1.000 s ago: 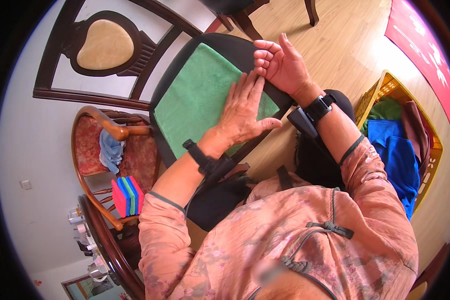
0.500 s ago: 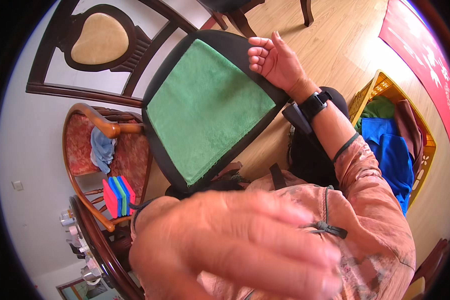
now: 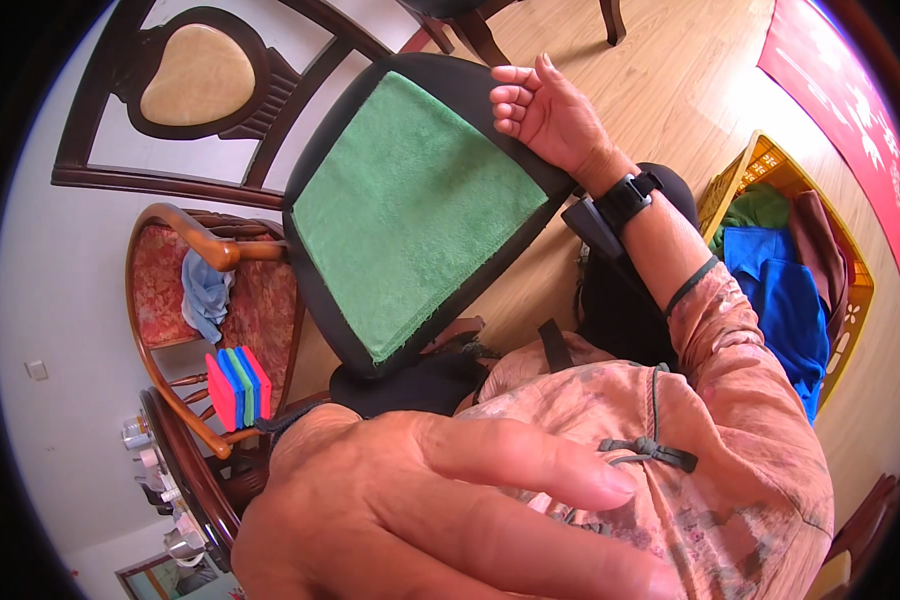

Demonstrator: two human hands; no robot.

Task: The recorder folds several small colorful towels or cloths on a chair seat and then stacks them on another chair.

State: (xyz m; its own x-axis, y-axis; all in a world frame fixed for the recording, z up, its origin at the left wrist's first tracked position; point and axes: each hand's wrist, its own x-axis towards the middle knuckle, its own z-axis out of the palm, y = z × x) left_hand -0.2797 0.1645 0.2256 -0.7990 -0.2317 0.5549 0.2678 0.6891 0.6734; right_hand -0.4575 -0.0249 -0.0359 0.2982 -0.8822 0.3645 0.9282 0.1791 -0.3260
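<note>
A green cloth [image 3: 415, 215], four-cornered and spread flat, covers most of the black seat of a dark wooden chair [image 3: 315, 290]. My right hand [image 3: 550, 115] is over the seat's far right edge, palm turned up, thumb raised and fingers loosely bent, with nothing in it. A black band with a device [image 3: 625, 200] is strapped round that wrist. Large and close in the lower middle, my left hand [image 3: 410, 500] shows its back, fingers stretched and apart, in front of my pink patterned top [image 3: 740, 440]. It holds nothing that I can see.
At right stands a yellow plastic basket [image 3: 855, 335] with blue, green and brown cloths. On the left, a red-cushioned wooden armchair [image 3: 270, 285] bears a crumpled light-blue cloth [image 3: 206, 295]. Near it is a stack of pink, blue and green slabs [image 3: 238, 390]. A red mat [image 3: 850, 110] lies beyond the basket.
My left hand has dropped lower and nearer the bottom edge, its fingers spreading wider. My right hand has shifted slightly up and to the left. The green cloth stays on the seat.
</note>
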